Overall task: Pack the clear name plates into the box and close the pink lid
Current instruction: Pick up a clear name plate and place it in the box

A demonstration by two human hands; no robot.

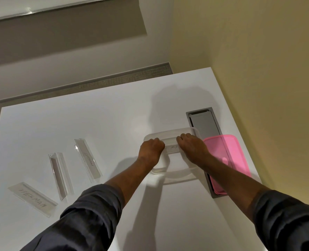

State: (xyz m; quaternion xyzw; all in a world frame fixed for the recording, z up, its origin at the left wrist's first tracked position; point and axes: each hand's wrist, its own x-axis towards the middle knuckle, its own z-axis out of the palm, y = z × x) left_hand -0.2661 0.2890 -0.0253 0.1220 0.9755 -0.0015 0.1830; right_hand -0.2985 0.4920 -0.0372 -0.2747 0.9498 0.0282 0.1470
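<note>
Dark sleeves (88, 220) fill the foreground, cut off by the lower frame edge, as a person reaches over a white table (77, 120). Both hands hold one clear name plate (171, 148) across the clear box (175, 171), the left hand (152, 148) and right hand (191, 147) curled shut around its ends; their fingertips are hidden, and only part of the plate's lettering shows between them. Whether anything else lies in the box cannot be made out. Beside it, the pink lid (227, 160) rests off the box, over a grey cable hatch (203, 122). Three more name plates (59, 175) lie on the table well to the left.
</note>
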